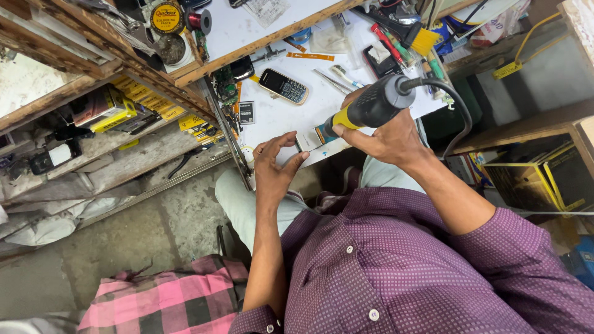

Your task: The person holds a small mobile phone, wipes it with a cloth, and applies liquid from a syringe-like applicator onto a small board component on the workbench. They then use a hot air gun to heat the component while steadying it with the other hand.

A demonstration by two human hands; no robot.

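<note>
- Right now my right hand (pixel 387 139) grips a black-and-yellow hot-air gun (pixel 371 106), fingers wrapped tight round its handle, nozzle aimed down at the near edge of the white counter (pixel 278 114).
- My left hand (pixel 275 164) pinches a small flat part (pixel 305 143) at that edge, thumb and fingers narrow around it, just beside the nozzle tip.
- The gun's black cable (pixel 455 108) loops off to the right.
- A dark keypad phone (pixel 283 86) lies further up the counter, well apart from both hands, with a phone battery (pixel 246 112) near it.
- Tweezers (pixel 331 80) and a yellow brush (pixel 426 41) sit toward the far side.
</note>
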